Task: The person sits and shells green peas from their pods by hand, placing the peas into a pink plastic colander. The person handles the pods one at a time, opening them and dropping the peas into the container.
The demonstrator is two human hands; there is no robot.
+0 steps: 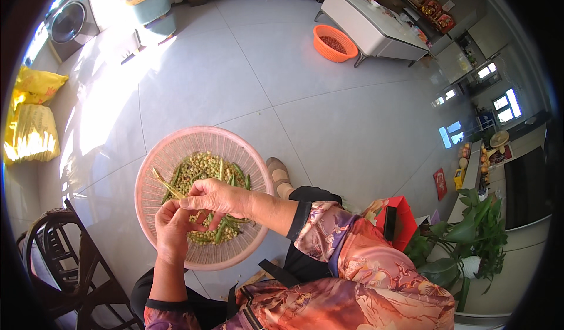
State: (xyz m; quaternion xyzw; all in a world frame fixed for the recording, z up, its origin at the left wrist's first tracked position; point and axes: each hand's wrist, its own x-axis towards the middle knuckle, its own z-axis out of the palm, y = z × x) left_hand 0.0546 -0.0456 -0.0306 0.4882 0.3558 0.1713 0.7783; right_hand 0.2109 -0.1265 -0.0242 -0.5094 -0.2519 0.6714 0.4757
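Note:
A round pink plastic basket (150,171) stands on the floor before me, holding many pale green peas (202,162) and several long green pods (238,170). Over its left middle my left hand (171,224) and my right hand (211,198) meet at the fingertips. Between them is a yellowish split pod (169,184), its open end pointing up and left. My right thumb and fingers pinch its lower end, and my left fingertips close on it there too. Whatever lies inside the pinch is hidden by the fingers.
A dark chair (57,259) stands at the lower left, yellow bags (37,129) beyond it. Near a low white table (374,26) sits an orange basket (335,57) of reddish contents; a person is behind the table. A red box (407,228) and a potted plant (471,233) are at my right.

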